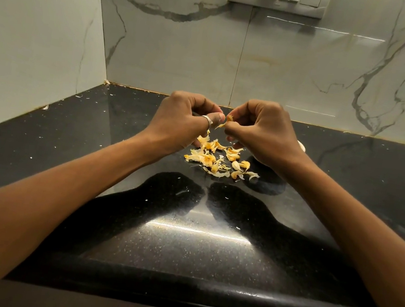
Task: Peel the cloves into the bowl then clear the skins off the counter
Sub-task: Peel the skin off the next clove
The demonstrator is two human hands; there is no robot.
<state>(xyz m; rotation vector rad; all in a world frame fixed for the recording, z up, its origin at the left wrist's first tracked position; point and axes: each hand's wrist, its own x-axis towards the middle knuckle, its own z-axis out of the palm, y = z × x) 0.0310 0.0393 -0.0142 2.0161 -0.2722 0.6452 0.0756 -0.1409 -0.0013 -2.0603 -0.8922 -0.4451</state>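
- Peeling step underway: right hand (263,130) pinches a clove (229,119) in curled fingertips, held above the surface (184,241), with a strip of skin hanging off it.
- Left hand (183,117) is curled, thumb tip right at the clove; can't tell if it actually grips.
- Loose skins (217,159) are piled on the surface directly under both hands.
- Pale rim (301,147) behind the right wrist is probably the bowl, mostly hidden.
- To do it well: hold the clove steady, pull the strip down and away, let it drop onto the pile, check for leftover bits before bowling it.
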